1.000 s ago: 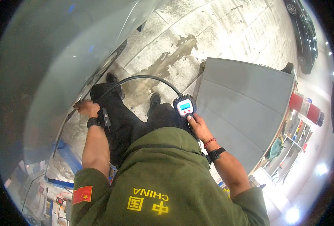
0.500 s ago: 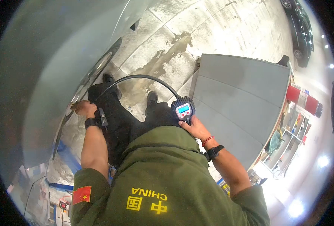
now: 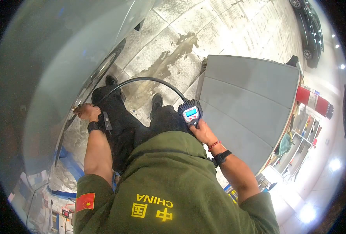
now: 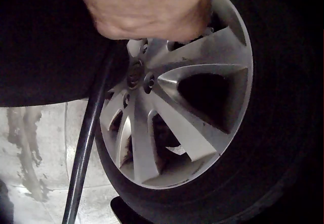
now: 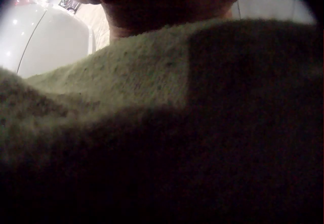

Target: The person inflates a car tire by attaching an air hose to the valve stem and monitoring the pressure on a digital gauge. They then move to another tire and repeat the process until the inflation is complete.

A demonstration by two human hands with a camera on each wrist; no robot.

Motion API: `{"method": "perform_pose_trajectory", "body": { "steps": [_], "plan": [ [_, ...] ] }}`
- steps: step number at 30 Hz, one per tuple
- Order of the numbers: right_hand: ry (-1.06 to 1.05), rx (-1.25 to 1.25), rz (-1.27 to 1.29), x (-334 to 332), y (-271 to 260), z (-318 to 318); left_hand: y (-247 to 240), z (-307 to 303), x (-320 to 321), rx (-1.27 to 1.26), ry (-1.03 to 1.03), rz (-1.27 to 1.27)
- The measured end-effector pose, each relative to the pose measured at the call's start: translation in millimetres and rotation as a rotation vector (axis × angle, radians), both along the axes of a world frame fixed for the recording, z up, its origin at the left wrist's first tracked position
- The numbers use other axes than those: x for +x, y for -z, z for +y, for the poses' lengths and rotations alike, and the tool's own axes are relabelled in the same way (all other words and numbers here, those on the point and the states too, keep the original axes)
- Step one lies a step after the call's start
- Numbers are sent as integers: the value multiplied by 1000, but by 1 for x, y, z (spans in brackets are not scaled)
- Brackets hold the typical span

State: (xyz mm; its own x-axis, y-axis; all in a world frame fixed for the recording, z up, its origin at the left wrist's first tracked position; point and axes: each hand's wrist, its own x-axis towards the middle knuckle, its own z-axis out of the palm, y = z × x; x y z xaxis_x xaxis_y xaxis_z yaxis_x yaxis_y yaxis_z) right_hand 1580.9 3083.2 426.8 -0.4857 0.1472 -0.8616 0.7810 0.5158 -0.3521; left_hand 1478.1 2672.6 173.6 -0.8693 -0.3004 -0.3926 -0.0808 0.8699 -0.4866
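Note:
In the head view my right hand grips the lower end of a digital tire pressure gauge, its blue-lit screen and two red buttons facing up. From the gauge a black hose arcs left toward my left hand, which pinches a small brass-coloured air chuck beside the car's wheel. The left wrist view has that hand in front of a silver multi-spoke wheel rim inside a black tire; the fingertips are hidden. Mostly green sweatshirt cloth fills the right wrist view, under the hand's fingers.
A grey car body rises close on the left. To the right stands a large grey-topped cabinet, with a red cylinder and shelves beyond it. Stained pale floor tiles stretch ahead, toward a dark parked car.
My right thumb has slid from the gauge's lower face down to its side, and the gauge has tilted slightly. The left hand stays at the wheel. The head view has shifted a little.

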Motion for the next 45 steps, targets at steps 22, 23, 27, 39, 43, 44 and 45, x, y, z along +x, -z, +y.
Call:
{"method": "perform_pose_trajectory", "body": {
  "steps": [22,23,27,39,43,44,45],
  "plan": [
    [89,116,222,93,-26,42,-45,1,67,1931,-1951,754],
    [92,150,188,95,-23,41,-52,-2,61,2008,-1997,890],
    [127,169,140,99,-12,43,-87,-14,37,2250,-1991,847],
    [392,59,268,88,-7,44,-93,-34,13,2227,-2077,1051],
    [254,90,228,85,-15,33,-73,-48,10,2379,-2044,937],
    [211,120,210,83,-17,28,-62,-54,12,2406,-2000,886],
    [211,118,207,82,-19,23,-65,-54,12,2401,-2001,887]
  ]
}}
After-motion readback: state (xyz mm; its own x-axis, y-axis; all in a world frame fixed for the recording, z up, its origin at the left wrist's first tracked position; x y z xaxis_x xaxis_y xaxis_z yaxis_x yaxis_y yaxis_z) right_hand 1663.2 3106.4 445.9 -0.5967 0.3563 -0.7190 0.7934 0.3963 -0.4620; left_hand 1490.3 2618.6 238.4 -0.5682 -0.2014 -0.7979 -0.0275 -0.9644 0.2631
